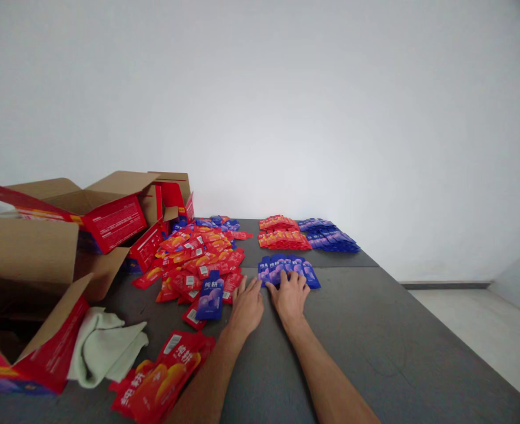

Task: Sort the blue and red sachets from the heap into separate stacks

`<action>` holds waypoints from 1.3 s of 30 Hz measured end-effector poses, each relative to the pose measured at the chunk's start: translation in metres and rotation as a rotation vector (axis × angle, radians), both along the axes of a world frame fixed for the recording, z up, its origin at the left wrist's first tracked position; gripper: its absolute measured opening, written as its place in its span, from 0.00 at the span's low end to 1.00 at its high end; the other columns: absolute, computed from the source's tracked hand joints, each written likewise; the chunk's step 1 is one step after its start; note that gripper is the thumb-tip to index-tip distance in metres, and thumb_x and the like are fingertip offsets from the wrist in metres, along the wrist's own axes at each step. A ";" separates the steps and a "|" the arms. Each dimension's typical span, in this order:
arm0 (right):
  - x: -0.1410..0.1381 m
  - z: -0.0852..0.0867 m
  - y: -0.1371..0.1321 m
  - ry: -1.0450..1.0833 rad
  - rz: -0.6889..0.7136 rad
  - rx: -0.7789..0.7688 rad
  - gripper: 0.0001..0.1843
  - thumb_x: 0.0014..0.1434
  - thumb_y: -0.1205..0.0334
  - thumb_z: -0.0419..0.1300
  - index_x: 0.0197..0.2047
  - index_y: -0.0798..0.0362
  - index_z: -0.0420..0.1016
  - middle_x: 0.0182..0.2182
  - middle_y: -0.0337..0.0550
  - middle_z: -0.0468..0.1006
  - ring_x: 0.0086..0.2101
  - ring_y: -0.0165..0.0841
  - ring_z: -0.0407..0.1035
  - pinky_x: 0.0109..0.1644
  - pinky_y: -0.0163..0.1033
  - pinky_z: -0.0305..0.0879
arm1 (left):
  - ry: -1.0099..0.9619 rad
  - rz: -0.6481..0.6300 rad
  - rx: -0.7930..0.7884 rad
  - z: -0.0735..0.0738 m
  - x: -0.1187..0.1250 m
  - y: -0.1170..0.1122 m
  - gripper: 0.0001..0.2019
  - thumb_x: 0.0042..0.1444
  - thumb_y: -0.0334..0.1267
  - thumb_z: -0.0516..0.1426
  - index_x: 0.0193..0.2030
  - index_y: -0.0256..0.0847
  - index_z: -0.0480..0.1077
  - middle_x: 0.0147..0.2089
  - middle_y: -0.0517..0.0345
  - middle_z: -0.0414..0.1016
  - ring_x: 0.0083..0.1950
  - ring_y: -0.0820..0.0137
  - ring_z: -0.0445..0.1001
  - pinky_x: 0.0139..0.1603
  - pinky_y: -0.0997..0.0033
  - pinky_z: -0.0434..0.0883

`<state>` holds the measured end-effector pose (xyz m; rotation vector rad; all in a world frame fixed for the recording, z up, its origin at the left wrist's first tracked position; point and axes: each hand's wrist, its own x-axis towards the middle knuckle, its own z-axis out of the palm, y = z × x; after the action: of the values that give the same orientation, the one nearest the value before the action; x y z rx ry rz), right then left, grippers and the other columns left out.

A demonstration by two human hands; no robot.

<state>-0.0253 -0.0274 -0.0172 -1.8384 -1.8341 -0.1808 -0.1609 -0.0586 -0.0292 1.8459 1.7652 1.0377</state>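
Note:
My right hand point(290, 294) lies flat, fingers spread, on the near edge of a row of blue sachets point(288, 268) fanned out on the grey table point(374, 330). Close beside it, my left hand point(246, 306) rests flat and open on the table, its fingertips just short of the row's left end. A single blue sachet point(210, 299) lies left of my left hand, at the edge of a loose heap of red sachets point(198, 256).
Neat rows of red sachets point(281, 234) and blue sachets point(328, 235) lie at the table's far end. Open red-and-brown cardboard boxes point(43, 253) crowd the left side. A pale cloth point(105, 347) and more red sachets point(162, 377) lie near me. The table's right edge drops to the floor.

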 end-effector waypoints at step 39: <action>-0.041 0.003 -0.046 0.268 0.594 -0.087 0.11 0.62 0.66 0.55 0.41 0.52 0.79 0.39 0.49 0.76 0.44 0.38 0.65 0.52 0.41 0.60 | 0.375 0.437 0.002 0.022 -0.039 -0.005 0.27 0.55 0.34 0.57 0.62 0.35 0.65 0.65 0.36 0.61 0.65 0.48 0.63 0.59 0.49 0.67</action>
<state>-0.0663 -0.0729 -0.0140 -1.2187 -2.1145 0.3471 -0.2000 -0.0638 -0.0073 1.7847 2.4693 0.8701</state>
